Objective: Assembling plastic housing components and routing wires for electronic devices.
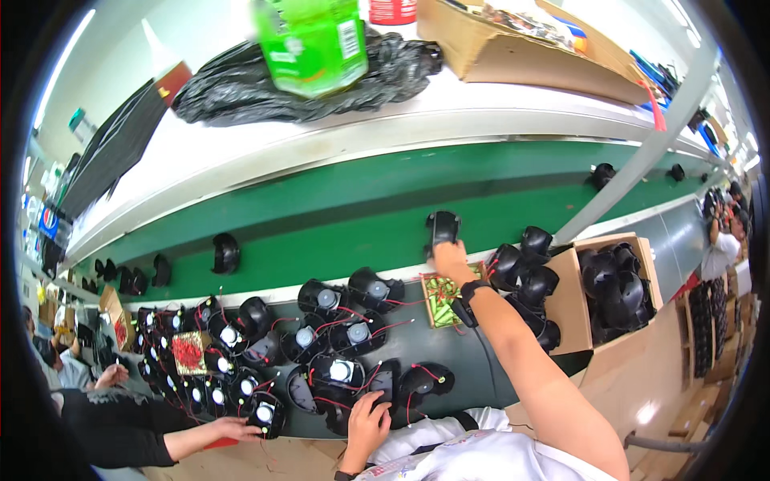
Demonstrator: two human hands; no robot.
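My right hand [451, 258] reaches out over the green conveyor belt [337, 216] and grips a black fan housing [442, 227] standing on it. A black strap sits on that wrist. My left hand [366, 422] rests near the bench's front edge, fingers touching a black fan unit [382, 383] with red wires. Several more black fan units with round silver centres [341, 370] and red leads lie spread over the dark bench between my two hands.
A small tray of green and red parts [439, 298] sits by my right wrist. A cardboard box [613, 289] of black housings stands at right. Other housings ride the belt [225, 252]. A neighbour's hand [233, 430] works at left. A green bottle [311, 42] and black bag sit on the shelf.
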